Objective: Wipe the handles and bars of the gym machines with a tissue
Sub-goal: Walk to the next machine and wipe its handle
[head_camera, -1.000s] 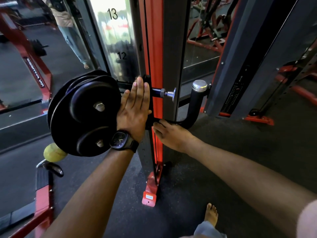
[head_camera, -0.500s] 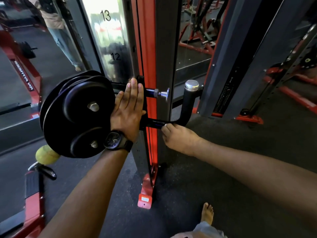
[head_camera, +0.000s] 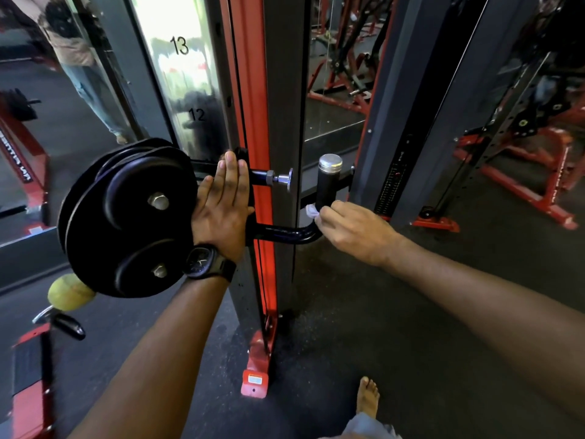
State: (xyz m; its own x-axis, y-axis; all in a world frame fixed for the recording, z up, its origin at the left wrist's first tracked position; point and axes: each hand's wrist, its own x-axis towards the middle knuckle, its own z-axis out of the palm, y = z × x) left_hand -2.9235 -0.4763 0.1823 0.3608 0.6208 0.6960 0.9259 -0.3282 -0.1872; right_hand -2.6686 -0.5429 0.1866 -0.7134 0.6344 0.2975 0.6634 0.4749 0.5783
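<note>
A small, crumpled white tissue [head_camera: 311, 211] is pinched in the fingertips of the right hand [head_camera: 354, 231], whose fingers are curled closed around it. The tissue presses against the bottom of a black bar [head_camera: 285, 232], right where the bar bends upward. The bar is round, smooth and shiny, shaped like the letter J, and its upright end has a flat silver cap [head_camera: 330, 163] on top.

The left hand [head_camera: 223, 204] lies flat with its fingers straight and close together, resting against the edge of round black weight plates [head_camera: 126, 217]. The plates look smooth, with silver bolts in them. A black watch [head_camera: 207, 264] sits on that wrist.

Between the hands stands a tall red and grey post [head_camera: 269, 90] with a silver knob [head_camera: 286, 179] sticking out. A yellow ball [head_camera: 68, 294] sits under the plates. The floor [head_camera: 364, 327] is dark and speckled, and a bare foot [head_camera: 367, 397] stands on it.
</note>
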